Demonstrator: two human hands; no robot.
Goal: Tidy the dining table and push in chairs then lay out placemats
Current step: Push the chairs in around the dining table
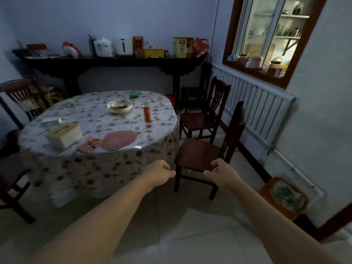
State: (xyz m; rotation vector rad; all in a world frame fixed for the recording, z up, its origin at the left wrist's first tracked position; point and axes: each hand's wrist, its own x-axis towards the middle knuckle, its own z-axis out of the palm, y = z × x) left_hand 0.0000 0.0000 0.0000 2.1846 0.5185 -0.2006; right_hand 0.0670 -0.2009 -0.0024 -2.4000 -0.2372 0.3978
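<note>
Worktop (156,130), centre frame, still cluttered. Nearest chair (198,155), lower right of it, stands pulled out: solid wood, judged heavy and stiff; best taken by the back rail or seat edge. Pink placemats (119,140) near front edge: soft, light. Left hand (162,173) fisted, empty; right hand (221,171) loosely curled, empty.

- room's pretty dim, pale bluish walls (152,18), light tiled floor (190,225)
- long dark sideboard (114,62) along the back wall, loaded with boxes and bags
- white radiator (257,103) on the right wall, under a brown-framed window (274,33) into a lit room
</note>
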